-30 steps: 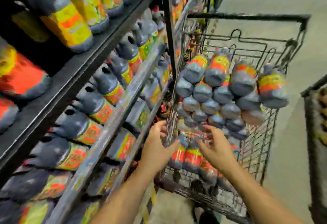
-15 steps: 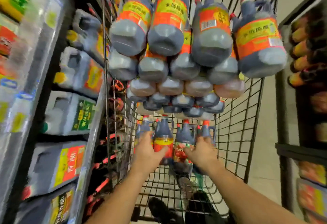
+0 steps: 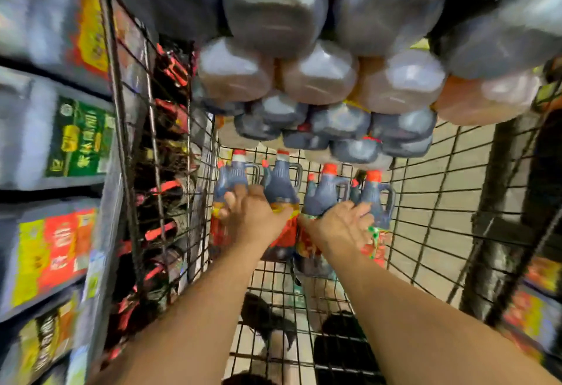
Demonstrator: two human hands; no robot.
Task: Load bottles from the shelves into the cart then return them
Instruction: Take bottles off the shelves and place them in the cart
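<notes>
Over the last second the view has swung from along the shelves into the cart (image 3: pixel 441 202). Both hands have gone from its near edge down to the four upright bottles (image 3: pixel 281 184) in the lower middle of the frame. Half a second ago they were just arriving there; now they sit lower on the labels.

The left hand (image 3: pixel 255 217) has its grip closed across the two left bottles, fingers curled round the outer one and thumb on its neighbour. The right hand (image 3: pixel 340 226) wraps the two right bottles the same way, though blur hides how firmly. Whether this is setting them down or lifting them out for return, I cannot tell.

The cart also holds the stacked bottles (image 3: pixel 273 4), lying with their bases toward the camera and filling the top of the frame. The shelves (image 3: pixel 54 141) at left carry labelled jugs.
</notes>
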